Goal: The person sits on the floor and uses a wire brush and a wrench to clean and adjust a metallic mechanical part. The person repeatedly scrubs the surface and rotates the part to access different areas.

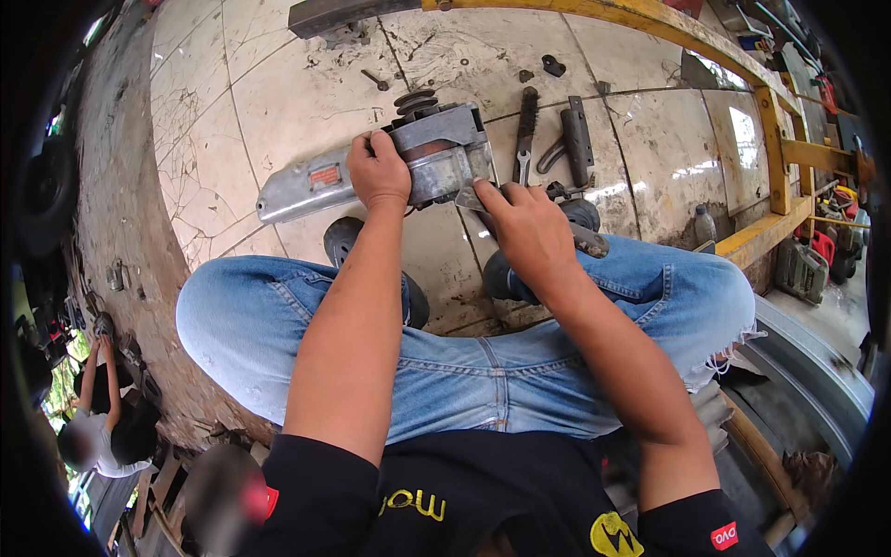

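A grey cast-metal machine part (445,153) with a long rounded cover (306,190) and a dark grooved pulley (416,100) lies on the tiles before my feet. My left hand (379,174) grips it near the middle, beside the orange label, thumb and fingers bent over its edge. In my right hand (529,232) is a flat-bladed scraper (467,198); its blade touches or nearly touches the housing's near right side. The dark handle end (589,242) sticks out behind my palm, and my fingers hide its middle.
Right of the part lie a black-handled brush (528,107), a spanner (523,165) and a dark curved metal piece (577,144). A bolt (376,80) and small parts (553,65) lie beyond. A yellow frame (770,153) borders the right. Another person (107,408) sits far left.
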Demonstrator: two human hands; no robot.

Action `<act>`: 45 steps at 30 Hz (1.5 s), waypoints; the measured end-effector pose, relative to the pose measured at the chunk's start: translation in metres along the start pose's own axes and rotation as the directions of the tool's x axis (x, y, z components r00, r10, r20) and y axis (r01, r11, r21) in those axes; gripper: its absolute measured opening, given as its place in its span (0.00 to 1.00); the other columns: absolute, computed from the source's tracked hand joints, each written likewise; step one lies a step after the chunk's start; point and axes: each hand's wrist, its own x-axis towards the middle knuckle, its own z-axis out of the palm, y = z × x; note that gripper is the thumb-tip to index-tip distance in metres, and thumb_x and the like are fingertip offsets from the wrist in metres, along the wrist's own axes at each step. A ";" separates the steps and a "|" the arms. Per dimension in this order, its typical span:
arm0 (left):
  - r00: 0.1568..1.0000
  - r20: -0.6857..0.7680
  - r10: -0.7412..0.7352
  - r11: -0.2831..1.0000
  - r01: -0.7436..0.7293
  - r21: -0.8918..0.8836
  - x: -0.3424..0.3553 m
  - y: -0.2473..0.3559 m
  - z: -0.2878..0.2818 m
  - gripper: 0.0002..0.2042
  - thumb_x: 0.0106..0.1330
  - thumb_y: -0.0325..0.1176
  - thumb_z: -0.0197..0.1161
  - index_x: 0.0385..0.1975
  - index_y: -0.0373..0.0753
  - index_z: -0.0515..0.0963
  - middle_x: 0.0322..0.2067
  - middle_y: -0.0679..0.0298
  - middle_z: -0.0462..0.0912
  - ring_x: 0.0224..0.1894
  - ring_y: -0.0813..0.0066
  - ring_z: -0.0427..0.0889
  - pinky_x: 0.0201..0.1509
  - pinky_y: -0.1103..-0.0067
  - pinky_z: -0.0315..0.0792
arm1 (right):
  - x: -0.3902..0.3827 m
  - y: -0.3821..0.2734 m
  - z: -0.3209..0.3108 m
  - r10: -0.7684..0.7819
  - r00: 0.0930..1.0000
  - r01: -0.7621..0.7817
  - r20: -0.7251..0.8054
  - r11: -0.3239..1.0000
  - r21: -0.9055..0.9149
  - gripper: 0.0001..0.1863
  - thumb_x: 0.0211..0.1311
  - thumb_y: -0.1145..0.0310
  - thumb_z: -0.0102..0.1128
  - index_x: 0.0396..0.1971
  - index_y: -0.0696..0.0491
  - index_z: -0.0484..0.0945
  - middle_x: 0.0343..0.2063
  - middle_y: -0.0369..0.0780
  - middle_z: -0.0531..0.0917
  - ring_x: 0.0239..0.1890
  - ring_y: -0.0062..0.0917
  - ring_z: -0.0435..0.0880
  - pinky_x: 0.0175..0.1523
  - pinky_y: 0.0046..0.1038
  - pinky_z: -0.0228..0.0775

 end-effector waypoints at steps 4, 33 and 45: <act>1.000 0.017 -0.001 1.000 0.001 -0.005 -0.001 0.003 -0.002 0.20 0.66 0.47 0.52 0.38 0.34 0.80 0.39 0.45 0.82 0.44 0.45 0.78 0.52 0.60 0.70 | -0.003 -0.008 -0.001 -0.007 1.000 0.007 0.004 0.996 -0.085 0.25 0.56 0.74 0.57 0.57 0.50 0.75 0.33 0.40 0.79 0.37 0.34 0.81 0.38 0.34 0.77; 1.000 0.015 0.009 1.000 -0.009 0.014 0.000 -0.005 -0.002 0.20 0.66 0.48 0.54 0.36 0.34 0.80 0.40 0.48 0.80 0.43 0.49 0.78 0.50 0.63 0.71 | 0.015 -0.015 0.004 0.063 0.997 -0.057 0.042 0.990 -0.127 0.24 0.59 0.73 0.55 0.58 0.51 0.72 0.35 0.42 0.78 0.39 0.35 0.81 0.37 0.34 0.79; 1.000 0.023 -0.012 1.000 0.012 0.003 0.000 0.001 0.001 0.19 0.66 0.48 0.55 0.37 0.36 0.80 0.41 0.50 0.80 0.45 0.51 0.77 0.53 0.64 0.70 | 0.012 -0.017 0.001 0.079 0.995 -0.071 0.056 0.990 -0.124 0.24 0.58 0.73 0.55 0.58 0.53 0.72 0.35 0.43 0.79 0.40 0.37 0.81 0.37 0.36 0.79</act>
